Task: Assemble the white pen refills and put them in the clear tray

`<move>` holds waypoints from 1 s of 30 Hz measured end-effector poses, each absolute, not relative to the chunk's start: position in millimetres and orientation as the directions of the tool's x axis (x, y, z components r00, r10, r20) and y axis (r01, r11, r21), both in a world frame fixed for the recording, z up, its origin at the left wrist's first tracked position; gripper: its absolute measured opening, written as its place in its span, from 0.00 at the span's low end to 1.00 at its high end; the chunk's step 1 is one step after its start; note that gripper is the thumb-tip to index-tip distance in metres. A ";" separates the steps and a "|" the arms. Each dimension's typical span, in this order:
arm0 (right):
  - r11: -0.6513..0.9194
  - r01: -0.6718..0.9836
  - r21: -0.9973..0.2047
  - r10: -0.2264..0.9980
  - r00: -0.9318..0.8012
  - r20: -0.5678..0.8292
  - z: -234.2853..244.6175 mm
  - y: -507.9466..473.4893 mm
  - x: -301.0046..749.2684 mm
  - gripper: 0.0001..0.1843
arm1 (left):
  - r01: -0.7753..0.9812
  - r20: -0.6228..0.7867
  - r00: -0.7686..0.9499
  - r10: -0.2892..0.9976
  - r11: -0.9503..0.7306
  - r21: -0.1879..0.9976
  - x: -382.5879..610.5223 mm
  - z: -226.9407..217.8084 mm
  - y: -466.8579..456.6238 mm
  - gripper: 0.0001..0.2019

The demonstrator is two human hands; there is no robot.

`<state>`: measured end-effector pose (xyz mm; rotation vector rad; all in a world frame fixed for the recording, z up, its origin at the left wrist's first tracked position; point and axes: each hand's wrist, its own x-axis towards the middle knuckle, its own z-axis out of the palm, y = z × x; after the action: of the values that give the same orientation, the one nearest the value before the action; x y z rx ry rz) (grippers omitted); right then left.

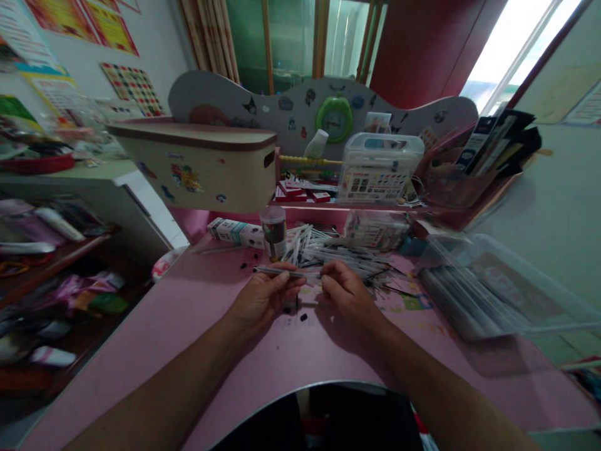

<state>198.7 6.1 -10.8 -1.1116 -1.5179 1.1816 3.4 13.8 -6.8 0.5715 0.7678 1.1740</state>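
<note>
Both my hands meet over the middle of a pink desk (197, 326). My left hand (263, 297) is closed, its fingers pinched round a thin grey pen (282, 272) that lies level and points left. My right hand (345, 291) is closed in a pinch at the pen's right end. Just beyond the hands lies a heap of several similar pens (338, 250). A few small black bits (303, 317) lie on the desk under and beside the hands.
A clear plastic bin (498, 288) holding more pens stands at the right. A small round jar (273, 232) and a flat carton (235, 230) sit behind the left hand. A beige box (197, 164), a clear case (380, 166) and a green clock (334, 118) stand at the back. Cluttered shelves fill the left.
</note>
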 end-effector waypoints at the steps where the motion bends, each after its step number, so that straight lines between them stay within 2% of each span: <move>1: 0.122 0.110 -0.986 0.974 -0.206 0.098 -11.5 5.8 198.4 0.04 | -0.592 -0.231 0.189 0.954 0.299 0.749 3.3 -6.9 13.8 0.08; 4: 0.136 0.144 -0.980 0.974 -0.200 0.106 -9.3 4.1 197.6 0.03 | -0.591 -0.226 0.188 0.956 0.294 0.752 3.2 -6.8 13.7 0.08; 9: 0.228 0.239 -0.944 0.962 -0.206 0.180 -5.9 5.1 198.8 0.14 | -0.588 -0.225 0.193 0.955 0.296 0.753 3.0 -6.9 13.1 0.07; 14: 0.115 0.109 -0.987 0.975 -0.205 0.091 -13.1 5.8 198.2 0.04 | -0.595 -0.212 0.196 0.957 0.288 0.750 3.0 -7.6 13.1 0.06; 17: 0.149 0.152 -0.977 0.972 -0.202 0.117 -10.4 4.4 197.7 0.02 | -0.590 -0.219 0.194 0.956 0.292 0.752 3.3 -6.7 12.8 0.06; 23: 0.226 0.273 -0.935 0.961 -0.221 0.168 -0.1 2.7 198.0 0.12 | -0.582 -0.215 0.214 0.953 0.301 0.755 3.2 -6.1 12.4 0.05; 30: 0.300 0.324 -0.897 0.947 -0.214 0.240 1.4 1.1 195.6 0.14 | -0.589 -0.224 0.203 0.953 0.301 0.750 3.0 -6.2 12.3 0.06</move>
<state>195.6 1.1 1.4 -1.1585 -1.7185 0.9221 3.0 12.3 -6.2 0.5815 0.7592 1.1647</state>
